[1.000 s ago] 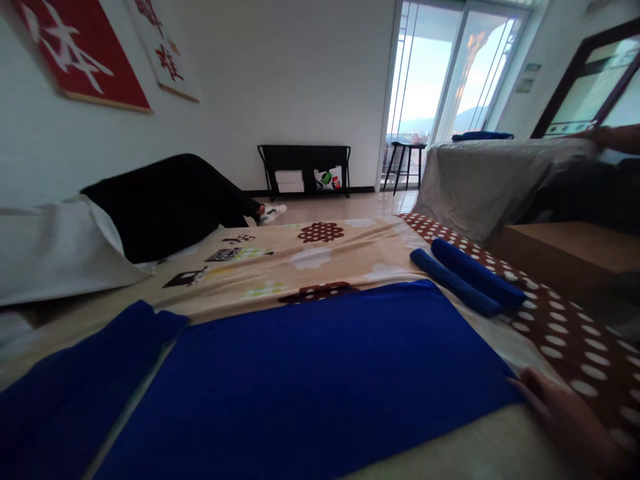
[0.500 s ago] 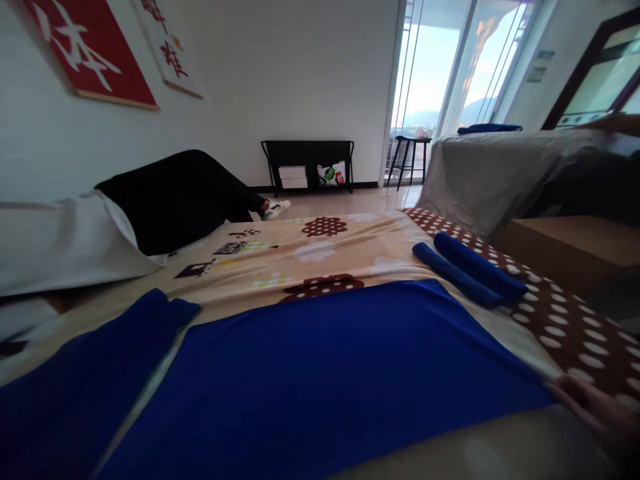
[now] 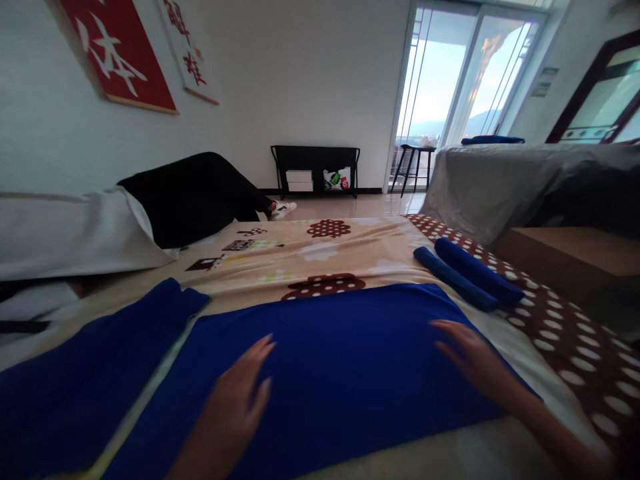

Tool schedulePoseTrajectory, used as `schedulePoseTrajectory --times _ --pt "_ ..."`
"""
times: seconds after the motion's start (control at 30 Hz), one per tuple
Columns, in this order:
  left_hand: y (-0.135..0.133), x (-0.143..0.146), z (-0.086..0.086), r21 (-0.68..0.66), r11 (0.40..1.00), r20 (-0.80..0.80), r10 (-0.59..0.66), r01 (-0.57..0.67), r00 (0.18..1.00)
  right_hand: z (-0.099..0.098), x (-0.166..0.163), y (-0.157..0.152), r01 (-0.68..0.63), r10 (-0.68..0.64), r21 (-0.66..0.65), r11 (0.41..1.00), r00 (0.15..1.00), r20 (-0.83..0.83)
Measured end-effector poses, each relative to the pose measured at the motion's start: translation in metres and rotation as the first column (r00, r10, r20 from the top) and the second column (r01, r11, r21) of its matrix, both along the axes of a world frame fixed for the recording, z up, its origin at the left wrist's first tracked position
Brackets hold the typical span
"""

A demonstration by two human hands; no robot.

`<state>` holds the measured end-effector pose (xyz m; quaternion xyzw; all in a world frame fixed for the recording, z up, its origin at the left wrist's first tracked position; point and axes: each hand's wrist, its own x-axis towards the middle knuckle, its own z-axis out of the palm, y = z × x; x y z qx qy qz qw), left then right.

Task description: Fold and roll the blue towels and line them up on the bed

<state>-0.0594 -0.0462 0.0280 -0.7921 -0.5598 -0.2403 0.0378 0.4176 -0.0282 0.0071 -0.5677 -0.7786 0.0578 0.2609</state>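
A blue cloth (image 3: 345,373), perhaps a towel, lies spread flat across the near part of the patterned blanket (image 3: 380,257). Over its left half is my left hand (image 3: 245,393), fingers stretched forward and thumb apart, holding nothing. My right hand (image 3: 465,350) reaches over its right side, thumb apart from the fingers, also with nothing in it. Whether either palm touches the cloth I cannot tell. Another blue cloth (image 3: 100,373) lies to the left, a pale strip between the two. Two rolled blue cloths (image 3: 470,273) rest side by side beyond my right hand.
A person in black trousers (image 3: 190,193) sits or lies at the left edge. A brown box (image 3: 575,250) and a plastic-covered piece of furniture (image 3: 480,187) stand to the right. A black rack (image 3: 315,163) and a stool (image 3: 417,160) are by the far wall and window.
My right hand has let go of the cloth's near right corner and moved inward over it. My left hand has come into view above the left half. The view has shifted slightly.
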Motion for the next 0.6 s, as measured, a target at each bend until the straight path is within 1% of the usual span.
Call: schedulePoseTrajectory --times 0.03,0.07,0.1,0.13,0.17,0.2,0.23,0.27,0.3,0.37,0.43,0.47,0.5,0.53,0.6 --pt "0.017 0.027 -0.003 -0.121 0.991 -0.06 -0.065 0.058 0.996 0.004 -0.041 0.016 -0.114 0.115 -0.023 0.993 0.993 0.026" --pt "0.036 0.054 -0.006 -0.241 0.967 -0.123 -0.12 0.088 0.985 0.004 -0.079 0.032 -0.215 0.218 -0.052 0.975 0.975 0.052" --pt "0.055 0.08 -0.01 -0.266 0.959 -0.138 -0.141 0.101 0.98 0.002 -0.112 0.048 -0.315 0.323 -0.097 0.944 0.943 0.081" --pt "0.073 0.101 -0.015 -0.284 0.953 -0.147 -0.153 0.106 0.977 -0.002 -0.137 0.063 -0.369 0.383 -0.131 0.92 0.918 0.1" --pt "0.09 0.113 -0.02 -0.298 0.949 -0.155 -0.153 0.102 0.976 -0.006 -0.154 0.077 -0.391 0.409 -0.152 0.908 0.906 0.113" --pt "0.104 0.116 -0.025 -0.299 0.95 -0.157 -0.139 0.087 0.978 -0.011 -0.16 0.091 -0.4 0.422 -0.17 0.901 0.898 0.125" --pt "0.115 0.109 -0.03 -0.304 0.95 -0.164 -0.119 0.065 0.979 -0.016 -0.157 0.103 -0.391 0.416 -0.179 0.903 0.899 0.136" --pt "0.124 0.091 -0.034 -0.308 0.951 -0.173 -0.09 0.034 0.981 -0.02 -0.144 0.114 -0.371 0.398 -0.182 0.911 0.905 0.147" --pt "0.129 0.066 -0.037 -0.306 0.952 -0.182 -0.05 -0.008 0.982 -0.023 -0.124 0.123 -0.341 0.369 -0.181 0.923 0.916 0.157" --pt "0.134 -0.002 -0.041 -0.287 0.951 -0.202 0.058 -0.115 0.978 -0.029 -0.07 0.139 -0.25 0.277 -0.163 0.954 0.945 0.175" --pt "0.134 -0.07 -0.044 -0.26 0.933 -0.215 0.197 -0.25 0.957 -0.035 -0.013 0.151 -0.141 0.164 -0.133 0.981 0.969 0.183" --pt "0.133 -0.098 -0.046 -0.243 0.923 -0.219 0.248 -0.299 0.944 -0.039 0.011 0.156 -0.101 0.122 -0.118 0.988 0.975 0.186" --pt "0.133 -0.12 -0.05 -0.223 0.916 -0.221 0.285 -0.332 0.933 -0.044 0.03 0.16 -0.071 0.089 -0.104 0.992 0.978 0.188" --pt "0.133 -0.136 -0.053 -0.203 0.912 -0.222 0.311 -0.356 0.924 -0.049 0.043 0.163 -0.05 0.067 -0.092 0.994 0.98 0.189" --pt "0.135 -0.15 -0.061 -0.166 0.911 -0.224 0.337 -0.377 0.914 -0.059 0.056 0.168 -0.032 0.046 -0.074 0.997 0.98 0.194"
